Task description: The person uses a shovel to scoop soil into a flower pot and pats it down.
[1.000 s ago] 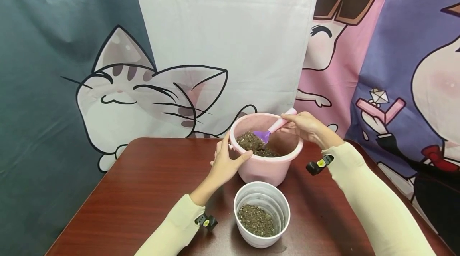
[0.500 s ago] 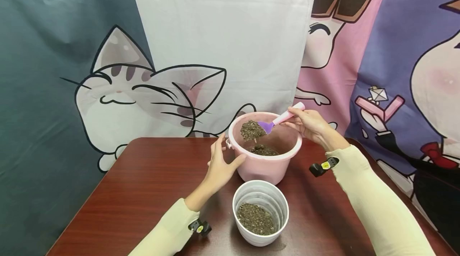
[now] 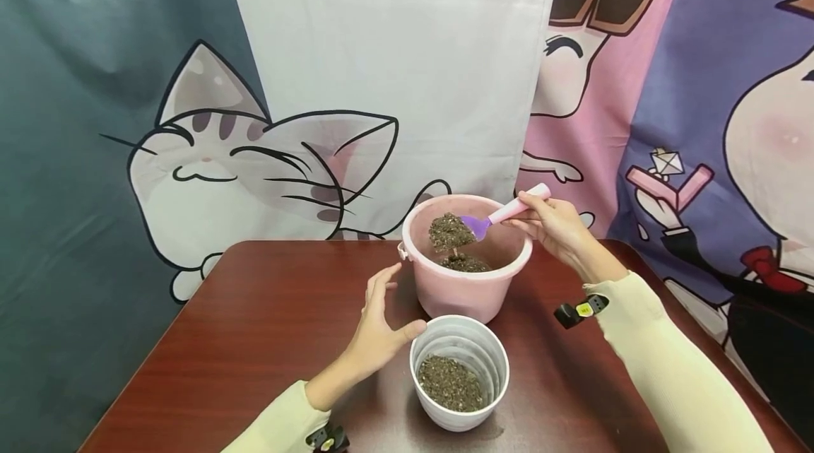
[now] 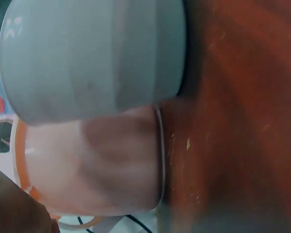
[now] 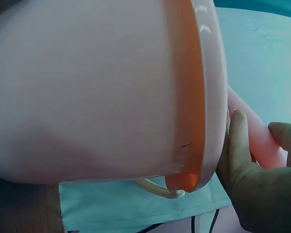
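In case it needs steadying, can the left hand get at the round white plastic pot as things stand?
Probably yes: the left hand holds nothing and is close beside the pot, with nothing visible between them; whether they touch is unclear.

The bucket (image 3: 464,297) is light pink. The trowel (image 3: 498,215) has a purple blade (image 3: 478,228) and a pink handle (image 3: 510,209). The pot (image 3: 454,419) is whitish. The soil (image 3: 450,382) is brown with pale specks. The bench (image 3: 254,340) is reddish brown. The sleeves (image 3: 668,361) are cream. The printed cat (image 3: 181,209) has grey stripes.
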The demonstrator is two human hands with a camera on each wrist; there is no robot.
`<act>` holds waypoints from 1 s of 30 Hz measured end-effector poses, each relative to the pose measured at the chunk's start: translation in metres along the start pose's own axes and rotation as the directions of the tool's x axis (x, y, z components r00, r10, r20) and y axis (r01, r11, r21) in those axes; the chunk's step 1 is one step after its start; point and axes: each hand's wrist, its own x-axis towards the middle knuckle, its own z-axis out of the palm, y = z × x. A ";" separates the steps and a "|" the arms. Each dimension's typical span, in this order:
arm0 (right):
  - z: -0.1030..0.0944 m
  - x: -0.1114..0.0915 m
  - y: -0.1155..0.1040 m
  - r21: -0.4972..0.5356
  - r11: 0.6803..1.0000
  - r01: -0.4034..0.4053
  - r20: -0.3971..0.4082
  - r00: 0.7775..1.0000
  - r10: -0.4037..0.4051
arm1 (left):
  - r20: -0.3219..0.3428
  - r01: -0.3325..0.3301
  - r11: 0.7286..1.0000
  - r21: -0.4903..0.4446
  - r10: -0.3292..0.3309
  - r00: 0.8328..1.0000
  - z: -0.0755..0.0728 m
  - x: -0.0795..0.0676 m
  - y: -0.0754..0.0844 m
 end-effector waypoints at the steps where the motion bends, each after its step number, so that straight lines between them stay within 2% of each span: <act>1: 0.000 -0.002 0.000 0.001 1.000 0.009 0.006 1.000 -0.009 | 0.022 -0.014 1.000 -0.004 0.014 1.000 0.000 -0.003 0.001; 4: 0.000 -0.010 0.000 0.025 0.999 0.033 -0.004 0.999 -0.033 | 0.104 -0.055 0.998 -0.043 0.059 0.993 0.000 -0.009 0.002; 6: 0.000 -0.017 -0.001 0.041 0.998 0.056 -0.007 0.998 -0.055 | 0.173 -0.076 0.994 -0.078 0.089 0.981 -0.001 -0.013 0.002; 12: 0.000 -0.037 -0.006 0.038 0.993 0.111 0.058 0.992 -0.113 | 0.359 -0.125 0.987 -0.105 0.155 0.920 -0.002 -0.020 0.004; 14: 0.001 -0.044 -0.008 0.023 0.994 0.109 0.064 0.992 -0.110 | 0.397 -0.115 0.990 -0.087 0.140 0.907 -0.003 -0.022 0.005; 17: 0.004 -0.056 -0.010 0.030 0.996 0.085 0.048 0.995 -0.087 | 0.428 -0.101 0.995 -0.016 0.098 0.899 -0.003 -0.024 0.006; 21: 0.006 -0.073 -0.009 0.053 0.997 0.052 0.056 0.997 -0.055 | 0.439 -0.090 0.994 0.069 0.051 0.897 -0.002 -0.026 0.005; 26: 0.007 -0.091 -0.001 0.066 0.997 0.035 0.088 0.995 -0.040 | 0.442 -0.077 0.992 0.097 0.026 0.896 0.000 -0.029 0.005; 30: 0.004 -0.106 0.012 -0.007 1.000 0.028 0.110 0.994 -0.027 | 0.444 -0.060 0.993 0.098 0.011 0.896 0.001 -0.031 0.004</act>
